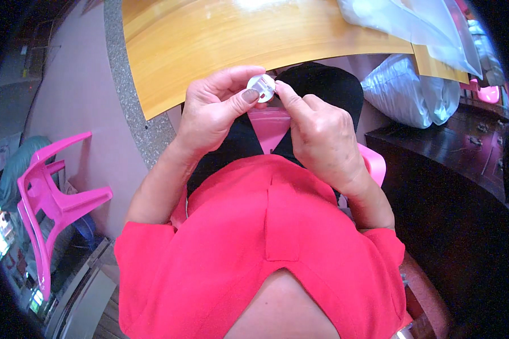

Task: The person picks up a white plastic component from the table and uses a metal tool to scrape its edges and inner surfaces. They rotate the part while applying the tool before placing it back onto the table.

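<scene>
A small round white and clear plastic piece (262, 87) is held in front of me, just below the edge of a wooden table (209, 39). My left hand (215, 107) pinches it between thumb and fingers. My right hand (316, 133) touches its right side with thumb and forefinger tips. Below the hands lie my black trousers (328, 85) and red shirt (266, 243), with a strip of pink seat (268, 127) showing between my legs.
Clear plastic bags (413, 22) lie on the table's right end, and a white bag (413, 90) hangs below them. A dark wooden cabinet (452, 164) stands to my right. A pink plastic chair (51, 198) sits on the floor at left.
</scene>
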A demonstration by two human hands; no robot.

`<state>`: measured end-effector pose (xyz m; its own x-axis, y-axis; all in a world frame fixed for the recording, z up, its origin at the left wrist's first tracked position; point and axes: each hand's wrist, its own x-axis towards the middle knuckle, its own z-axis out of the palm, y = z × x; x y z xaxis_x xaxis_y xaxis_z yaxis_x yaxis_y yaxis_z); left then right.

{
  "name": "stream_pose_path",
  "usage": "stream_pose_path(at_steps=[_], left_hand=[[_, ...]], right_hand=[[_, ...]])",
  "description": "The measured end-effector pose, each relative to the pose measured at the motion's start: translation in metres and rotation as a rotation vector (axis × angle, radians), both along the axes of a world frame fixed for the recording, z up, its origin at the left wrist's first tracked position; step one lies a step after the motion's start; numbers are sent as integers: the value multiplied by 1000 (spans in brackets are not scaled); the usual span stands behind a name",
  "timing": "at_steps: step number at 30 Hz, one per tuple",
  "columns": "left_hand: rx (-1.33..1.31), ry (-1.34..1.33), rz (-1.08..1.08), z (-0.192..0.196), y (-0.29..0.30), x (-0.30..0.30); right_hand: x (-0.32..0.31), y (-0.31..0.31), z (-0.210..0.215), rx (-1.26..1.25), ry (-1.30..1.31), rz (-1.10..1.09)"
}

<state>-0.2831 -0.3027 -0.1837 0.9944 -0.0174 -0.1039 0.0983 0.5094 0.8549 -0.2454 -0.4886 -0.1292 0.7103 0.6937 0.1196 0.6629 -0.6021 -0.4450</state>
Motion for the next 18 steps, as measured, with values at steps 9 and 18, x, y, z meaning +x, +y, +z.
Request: stream_pose_path(at_steps=[9, 18], left_hand=[[137, -55, 10, 3, -2, -3], [157, -32, -57, 2, -3, -8]], right_hand=[[-4, 1, -1, -129, -142, 36], [4, -4, 16, -309, -45, 170]])
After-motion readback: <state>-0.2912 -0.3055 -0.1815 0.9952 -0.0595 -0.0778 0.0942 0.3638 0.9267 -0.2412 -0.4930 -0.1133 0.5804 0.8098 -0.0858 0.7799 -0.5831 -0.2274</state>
